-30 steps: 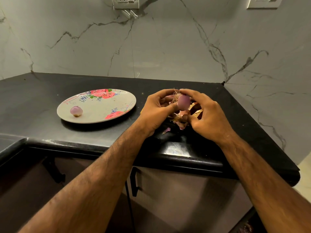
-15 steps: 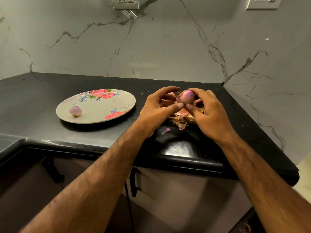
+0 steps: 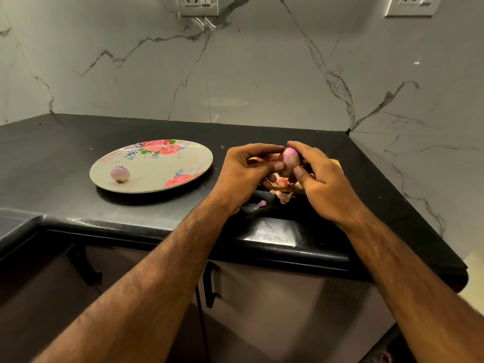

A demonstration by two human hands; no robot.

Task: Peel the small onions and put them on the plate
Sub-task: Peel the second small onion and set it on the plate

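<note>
Just to the right of the flowered plate [image 3: 157, 184], both hands hold one small onion [image 3: 290, 161] above a heap of loose skins [image 3: 281, 191]. The right hand [image 3: 322, 184] pinches it between thumb and curled fingers; the left hand [image 3: 243, 176] presses its thumb and forefinger against its side. A peeled onion [image 3: 120, 174] lies on the plate's near left part

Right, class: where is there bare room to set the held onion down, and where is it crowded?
Free: floral plate right of its peeled onion; black counter behind the plate. Crowded: peels beneath the left hand and right hand.
</note>
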